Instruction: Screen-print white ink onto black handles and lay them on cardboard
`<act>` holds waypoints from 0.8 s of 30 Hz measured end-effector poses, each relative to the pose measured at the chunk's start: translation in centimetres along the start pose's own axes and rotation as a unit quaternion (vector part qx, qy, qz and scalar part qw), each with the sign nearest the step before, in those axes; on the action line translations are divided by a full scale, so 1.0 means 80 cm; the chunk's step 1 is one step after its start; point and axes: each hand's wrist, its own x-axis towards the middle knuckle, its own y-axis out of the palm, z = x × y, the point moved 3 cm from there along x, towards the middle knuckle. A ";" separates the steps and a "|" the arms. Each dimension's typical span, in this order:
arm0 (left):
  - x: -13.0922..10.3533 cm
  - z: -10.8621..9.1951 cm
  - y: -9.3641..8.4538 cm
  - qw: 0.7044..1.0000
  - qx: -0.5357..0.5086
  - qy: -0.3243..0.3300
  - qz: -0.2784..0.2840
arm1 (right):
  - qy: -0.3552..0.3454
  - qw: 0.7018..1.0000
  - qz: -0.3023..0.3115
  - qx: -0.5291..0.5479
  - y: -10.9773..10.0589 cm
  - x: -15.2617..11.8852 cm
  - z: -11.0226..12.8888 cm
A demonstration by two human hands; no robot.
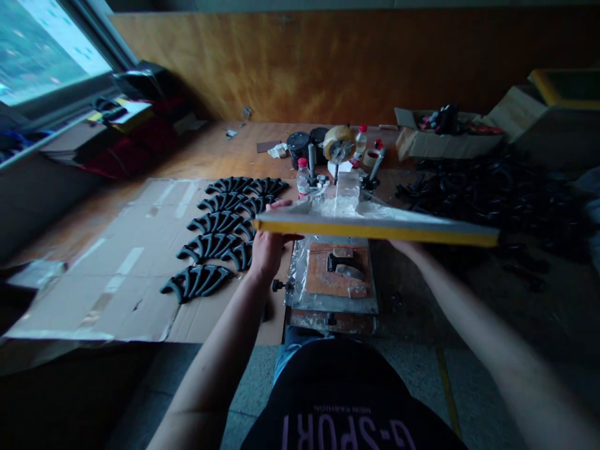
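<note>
A screen-printing frame [379,230] with a yellow front edge is tilted up over the small printing base [337,304]. My left hand [269,247] is closed around its left end, fingers above and thumb below. My right hand [402,245] reaches under the frame's front edge toward the middle; the frame hides its fingers. Below the frame, a curved black plastic part [345,264] lies on a brown block [319,281] fixed to the base.
Rows of similar black parts [206,247] lie on cardboard [135,250] at the left. A dark heap of black parts [492,194] covers the right side. Bottles, including a red-capped one [302,178], black tubs [299,147] and a tape roll [339,145] stand behind. An open carton [450,144] sits back right.
</note>
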 end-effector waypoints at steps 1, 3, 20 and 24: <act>0.010 -0.006 0.008 1.000 -0.018 0.006 0.009 | -0.008 0.999 0.031 -0.007 0.020 -0.020 0.009; 0.017 -0.010 0.021 0.999 -0.046 0.007 0.007 | -0.008 0.994 0.096 -0.052 0.059 -0.053 0.030; -0.186 0.171 -0.162 0.892 0.134 -0.368 -0.227 | 0.148 0.963 0.147 -0.174 0.007 -0.110 -0.046; -0.207 0.208 -0.261 0.818 0.322 -0.430 -0.204 | 0.245 0.889 0.198 -0.332 -0.058 -0.156 -0.194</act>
